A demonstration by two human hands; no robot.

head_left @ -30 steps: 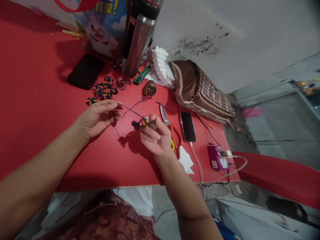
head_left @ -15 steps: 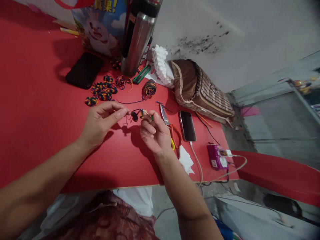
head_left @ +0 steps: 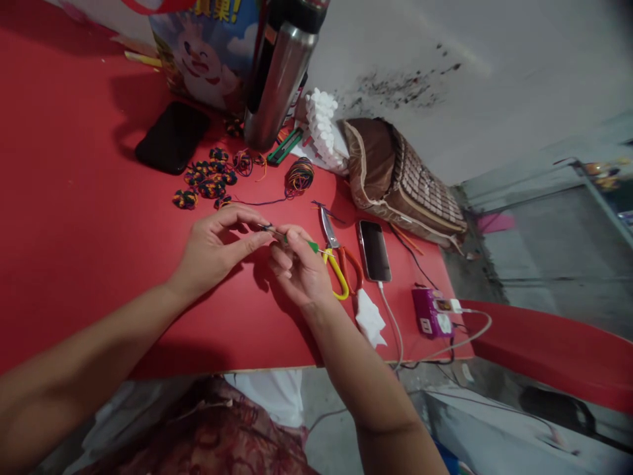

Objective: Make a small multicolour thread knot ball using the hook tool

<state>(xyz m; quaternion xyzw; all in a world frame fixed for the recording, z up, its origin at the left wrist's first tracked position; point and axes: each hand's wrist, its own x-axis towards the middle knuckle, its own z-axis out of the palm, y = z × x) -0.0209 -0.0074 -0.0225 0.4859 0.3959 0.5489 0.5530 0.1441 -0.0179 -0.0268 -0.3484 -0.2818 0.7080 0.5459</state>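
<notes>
My left hand [head_left: 217, 245] and my right hand [head_left: 298, 265] meet over the red table [head_left: 74, 231]. The right hand's fingers are closed round a thin crochet hook [head_left: 312, 246] with a green grip. The hook's metal tip points left into my left hand's pinch. My left thumb and forefinger are closed on a small dark thread piece [head_left: 266, 228] at that tip, and they mostly hide it. A dark thread runs back from the hands to a multicoloured thread ball [head_left: 299, 175].
Several small crocheted pieces [head_left: 210, 182] lie beyond my left hand, near a black case [head_left: 172, 137]. Scissors [head_left: 337, 267], a charging phone [head_left: 374, 251], a tissue [head_left: 370, 320] and a purple power bank [head_left: 429, 314] lie right. A steel flask [head_left: 277, 76], printed bag [head_left: 208, 46], white foam [head_left: 321, 125] and brown cushion [head_left: 395, 171] stand behind.
My left hand has moved right to meet my right hand and has closed on the thread piece at the hook's tip. The thread stretched between the hands is no longer taut.
</notes>
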